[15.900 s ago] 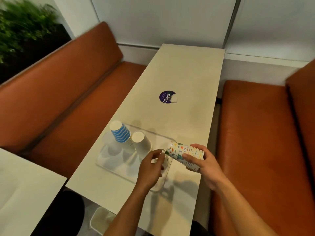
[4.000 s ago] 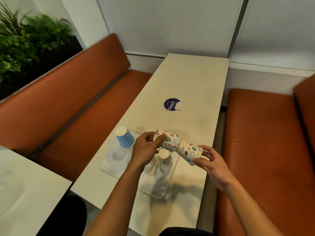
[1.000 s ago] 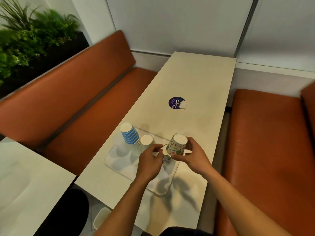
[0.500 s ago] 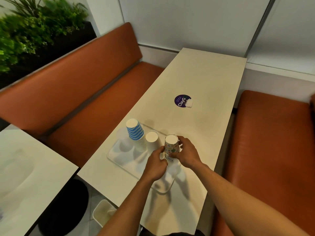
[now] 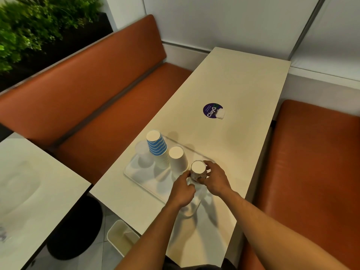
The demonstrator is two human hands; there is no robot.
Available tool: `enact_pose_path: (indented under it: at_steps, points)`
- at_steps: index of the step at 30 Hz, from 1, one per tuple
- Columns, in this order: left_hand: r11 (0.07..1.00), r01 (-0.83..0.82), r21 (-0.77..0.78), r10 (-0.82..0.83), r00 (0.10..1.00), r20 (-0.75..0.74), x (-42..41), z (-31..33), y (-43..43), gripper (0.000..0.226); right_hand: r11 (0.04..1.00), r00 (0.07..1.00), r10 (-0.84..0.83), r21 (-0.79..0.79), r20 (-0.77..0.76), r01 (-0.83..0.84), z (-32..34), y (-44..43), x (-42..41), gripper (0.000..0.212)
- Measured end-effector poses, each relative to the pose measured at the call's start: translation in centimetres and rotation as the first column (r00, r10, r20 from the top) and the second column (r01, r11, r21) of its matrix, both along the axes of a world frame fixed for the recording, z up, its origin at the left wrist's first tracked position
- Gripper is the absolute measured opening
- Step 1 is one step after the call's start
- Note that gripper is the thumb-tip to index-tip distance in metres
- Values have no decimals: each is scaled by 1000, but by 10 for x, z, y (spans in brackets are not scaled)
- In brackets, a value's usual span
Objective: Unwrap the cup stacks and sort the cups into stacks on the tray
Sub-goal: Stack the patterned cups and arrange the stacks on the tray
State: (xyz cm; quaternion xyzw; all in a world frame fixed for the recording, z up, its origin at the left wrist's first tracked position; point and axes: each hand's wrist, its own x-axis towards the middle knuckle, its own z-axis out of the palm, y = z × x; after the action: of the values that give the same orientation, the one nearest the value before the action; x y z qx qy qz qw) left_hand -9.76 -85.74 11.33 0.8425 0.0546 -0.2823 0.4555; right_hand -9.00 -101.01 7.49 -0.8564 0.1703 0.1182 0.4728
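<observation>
Fingers point(image 5: 211, 166) of right hand point(image 5: 215, 180) and left hand point(image 5: 183, 190) curl round the patterned cup stack point(image 5: 198, 170), steadying it upside down on the tray point(image 5: 136, 172) just beside the white stack point(image 5: 178, 158), keeping each kind apart.

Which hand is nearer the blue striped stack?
Left. The left hand grips the patterned stack on the side toward the blue striped stack; the right hand, the far side.

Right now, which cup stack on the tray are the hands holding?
The patterned stack, gripped by the left hand and right hand; the white stack and blue-striped stack stand untouched.
</observation>
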Motion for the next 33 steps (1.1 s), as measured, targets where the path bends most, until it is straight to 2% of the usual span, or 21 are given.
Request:
enact_pose_path:
  at_steps: [8, 14, 18, 22, 26, 33]
  points:
    - [1000, -12, -14, 12, 1000, 8, -1, -7, 2, 60, 999, 1000, 15, -29, -12, -15, -2, -1, 0, 73]
    - [997, -72, -40, 73, 997, 22, -3, -9, 9, 59, 999, 995, -32, -12, -94, 31, 6, -3, -11, 87]
    - [982, -164, -92, 166, 986, 11, -19, -6, 28, 48, 998, 982, -61, 19, -181, 66, 10, -5, -34, 59]
    - [972, -214, -95, 216, 976, 7, -43, -9, 50, 38, 988, 973, 75, 150, -219, -43, 15, 2, -52, 34]
    - [974, -213, -70, 214, 977, 0, -62, -14, 70, 34, 961, 972, 148, 260, -180, -98, 21, 21, -60, 26]
    - [969, -237, -71, 241, 969, 50, -67, -4, 108, 31, 937, 983, 159, 327, -92, -121, 39, 69, -59, 22]
